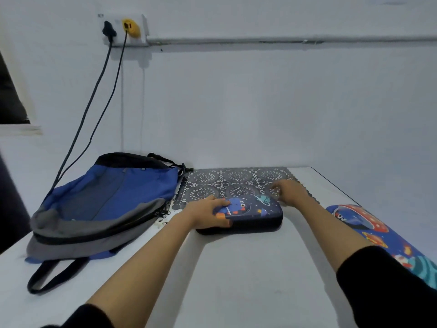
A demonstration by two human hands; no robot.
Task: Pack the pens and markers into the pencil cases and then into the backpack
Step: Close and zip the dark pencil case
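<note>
Centrally, hands at pencil case, backpack leftward

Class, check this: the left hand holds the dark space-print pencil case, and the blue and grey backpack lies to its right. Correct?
No. The head view shows the blue and grey backpack lying to the left of the dark space-print pencil case, not the right. The left hand does hold that case.
</note>
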